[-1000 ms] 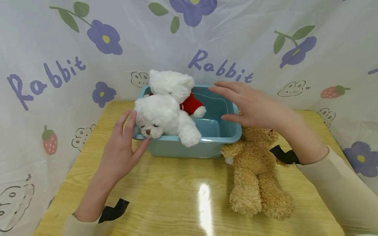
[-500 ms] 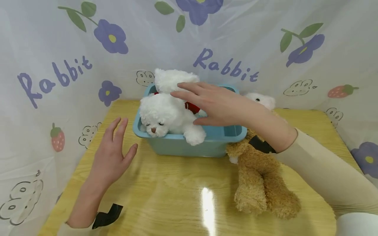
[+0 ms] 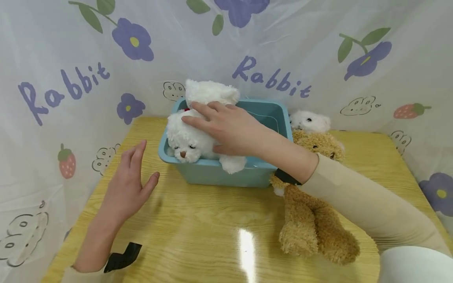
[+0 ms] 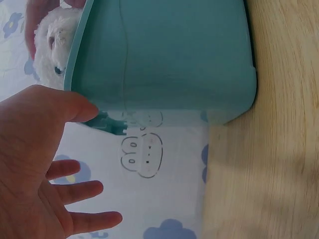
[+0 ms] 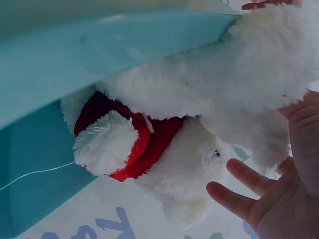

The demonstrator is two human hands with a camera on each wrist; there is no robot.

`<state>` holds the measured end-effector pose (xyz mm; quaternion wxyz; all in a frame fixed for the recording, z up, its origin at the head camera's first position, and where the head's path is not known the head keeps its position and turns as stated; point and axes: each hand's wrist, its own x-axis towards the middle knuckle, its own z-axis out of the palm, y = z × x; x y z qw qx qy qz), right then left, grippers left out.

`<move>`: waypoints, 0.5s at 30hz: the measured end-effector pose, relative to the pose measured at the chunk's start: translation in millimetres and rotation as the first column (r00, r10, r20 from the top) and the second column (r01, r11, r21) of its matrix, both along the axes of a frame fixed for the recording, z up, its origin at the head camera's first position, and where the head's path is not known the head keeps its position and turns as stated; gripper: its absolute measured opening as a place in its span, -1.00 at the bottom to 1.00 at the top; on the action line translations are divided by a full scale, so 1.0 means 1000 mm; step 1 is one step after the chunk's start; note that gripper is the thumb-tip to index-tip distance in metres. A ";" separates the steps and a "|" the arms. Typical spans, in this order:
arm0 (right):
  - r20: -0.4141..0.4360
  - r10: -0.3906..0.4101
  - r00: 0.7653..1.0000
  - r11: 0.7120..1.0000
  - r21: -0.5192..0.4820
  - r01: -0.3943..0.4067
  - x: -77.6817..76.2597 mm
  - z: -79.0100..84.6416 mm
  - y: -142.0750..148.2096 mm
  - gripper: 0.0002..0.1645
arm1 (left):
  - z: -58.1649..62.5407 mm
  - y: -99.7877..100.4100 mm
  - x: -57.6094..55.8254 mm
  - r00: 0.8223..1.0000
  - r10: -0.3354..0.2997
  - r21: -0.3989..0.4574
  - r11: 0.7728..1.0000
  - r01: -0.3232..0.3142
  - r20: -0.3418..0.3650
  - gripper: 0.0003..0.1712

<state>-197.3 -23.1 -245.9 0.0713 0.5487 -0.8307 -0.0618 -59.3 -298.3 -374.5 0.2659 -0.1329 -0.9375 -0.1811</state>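
A light-blue plastic bin [image 3: 219, 175] holds two white teddy bears. The front bear [image 3: 182, 137] lies face down over the near rim, one arm hanging outside. Behind it the other bear [image 3: 209, 91] wears red, best seen as a red garment [image 5: 162, 149] in the right wrist view. My right hand [image 3: 230, 129] reaches across the bin, fingers extended over the front bear's back and close to both bears. To the left of the bin, my left hand [image 3: 125, 184] is held off the table with fingers spread and nothing in it. Its thumb overlaps the bin's rim in the left wrist view.
A brown teddy bear [image 3: 304, 224] lies right of the bin, partly covered by my right forearm. Beyond its head is a white plush head [image 3: 313, 121]. A printed curtain [image 3: 198, 51] hangs behind the wooden table [image 3: 198, 236]. A white rounded object [image 3: 414, 265] stands at the lower right.
My right hand has swept left from the bin's right side to over the front white bear. My left hand has drawn back left, away from that bear and the rim.
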 end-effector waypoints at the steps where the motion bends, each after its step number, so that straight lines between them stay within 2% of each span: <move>1: -0.015 0.006 1.000 1.000 0.006 -0.006 0.000 -0.001 -0.002 0.09 | 0.000 0.001 -0.001 1.000 -0.005 -0.005 1.000 0.005 0.016 0.12; 5: -0.044 0.069 0.997 0.997 0.029 -0.067 -0.002 -0.006 -0.009 0.09 | -0.002 0.008 -0.006 0.998 -0.040 -0.021 0.999 0.041 0.058 0.12; 9: -0.054 0.140 0.989 0.990 0.039 -0.138 -0.005 -0.012 -0.015 0.08 | -0.005 0.012 -0.009 0.996 -0.069 -0.011 0.997 0.070 0.053 0.11; 12: -0.071 0.152 0.986 0.988 0.017 -0.151 -0.005 -0.013 -0.016 0.00 | -0.005 0.015 -0.012 0.996 -0.076 -0.005 0.997 0.077 0.050 0.11; 15: -0.085 0.133 0.987 0.991 -0.011 -0.134 -0.004 -0.011 -0.014 -0.17 | -0.005 0.017 -0.013 0.995 -0.068 -0.005 0.998 0.068 0.067 0.11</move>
